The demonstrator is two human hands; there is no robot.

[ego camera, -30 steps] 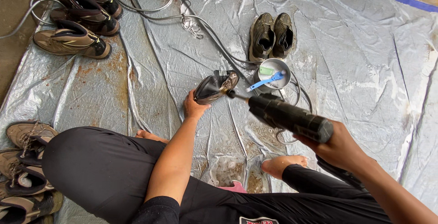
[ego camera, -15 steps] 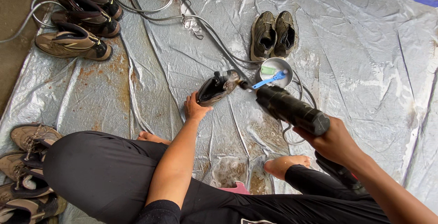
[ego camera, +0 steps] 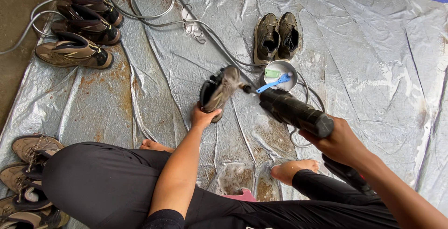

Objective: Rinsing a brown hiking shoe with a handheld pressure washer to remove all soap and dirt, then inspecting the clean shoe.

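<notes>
Tilted upward now, muddy shoe (ego camera: 219,89) meets black cylindrical sprayer (ego camera: 291,111).

Open tarp (ego camera: 373,70) fills the right of the frame and the middle left. Ahead of the hands, a metal bowl (ego camera: 279,76) and 2 dark shoes (ego camera: 276,35) block the upper centre. A hose (ego camera: 154,21) loops across the upper left beside 3 boots (ego camera: 79,28). More shoes (ego camera: 28,177) crowd the lower left corner.
</notes>
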